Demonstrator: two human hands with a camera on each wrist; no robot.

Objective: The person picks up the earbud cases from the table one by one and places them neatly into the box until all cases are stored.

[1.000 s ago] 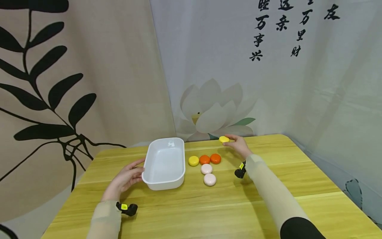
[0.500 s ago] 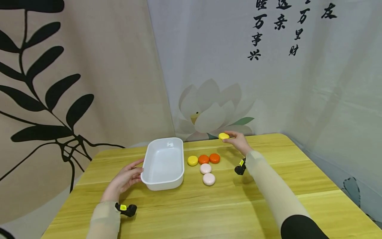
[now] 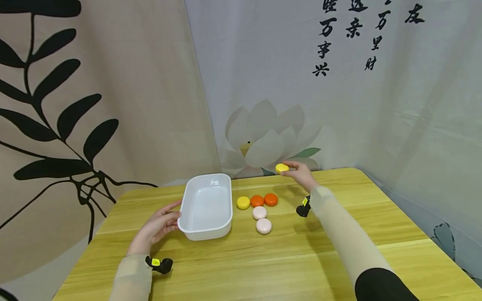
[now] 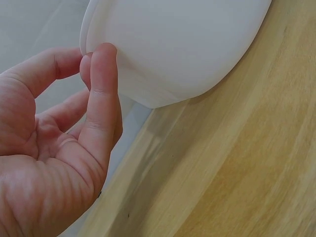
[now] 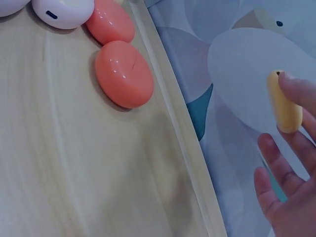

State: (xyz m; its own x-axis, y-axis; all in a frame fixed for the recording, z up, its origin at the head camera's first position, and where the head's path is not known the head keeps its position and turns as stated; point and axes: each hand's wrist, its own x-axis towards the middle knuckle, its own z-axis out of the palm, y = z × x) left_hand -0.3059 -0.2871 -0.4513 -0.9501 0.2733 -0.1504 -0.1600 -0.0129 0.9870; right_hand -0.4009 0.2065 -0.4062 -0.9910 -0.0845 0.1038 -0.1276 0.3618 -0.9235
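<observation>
My left hand [image 3: 160, 225] grips the left rim of a white rectangular dish [image 3: 224, 232], fingertips at its lip. In the left wrist view the fingers [image 4: 102, 98] press against the outer wall of the dish. My right hand [image 3: 302, 176] pinches a yellow rounded disc [image 3: 281, 168] between thumb and fingers, raised above the table's far edge. In the right wrist view this disc [image 5: 285, 103] stands edge-on with a small dark spot at its top. On the table, right of the dish, lie another yellow disc [image 3: 243, 202], two orange discs [image 3: 270, 199] and two pale pink discs [image 3: 263, 226].
A wooden table [image 3: 233, 271] carries everything. Behind it hangs a curtain [image 3: 260, 75] printed with a lotus, leaves and black characters. One pale disc [image 5: 63, 11] has a dark slot in its side.
My right hand has risen slightly with the yellow disc, and the disc has tilted. The left hand and the dish keep their place; the head view has shifted a little.
</observation>
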